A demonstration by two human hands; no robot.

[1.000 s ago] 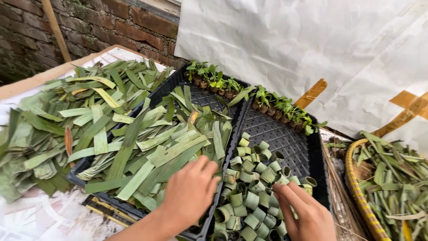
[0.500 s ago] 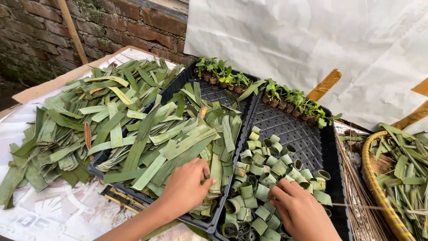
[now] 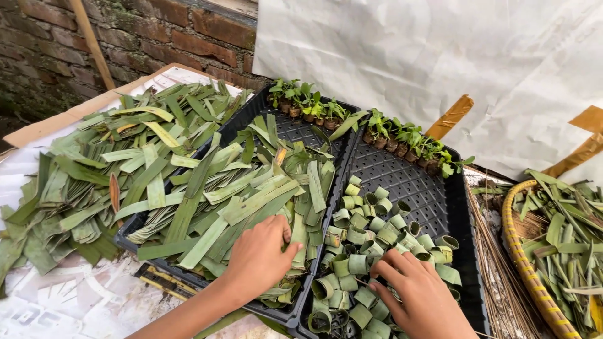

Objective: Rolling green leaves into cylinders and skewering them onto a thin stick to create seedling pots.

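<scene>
Two black plastic trays stand side by side. The left tray (image 3: 248, 119) is heaped with flat green leaf strips (image 3: 251, 188). My left hand (image 3: 257, 257) rests palm down on those strips near the tray's front edge, fingers curled over them. The right tray (image 3: 452, 207) holds several small rolled leaf cups (image 3: 370, 238) bunched at its near left. My right hand (image 3: 421, 295) lies among these cups, its fingers touching a few. Whether either hand grips anything is not clear.
More leaf strips (image 3: 94, 176) lie loose on the white sheet at left. Rows of small seedlings (image 3: 352, 119) in cups line the trays' far ends. A yellow-rimmed basket (image 3: 527, 263) with leaves sits at right, thin sticks (image 3: 493, 276) beside it. A brick wall stands behind.
The view has shifted, so the trays sit further right and higher. My left hand has slid down onto the near strips; my right hand has moved left among the cups.
</scene>
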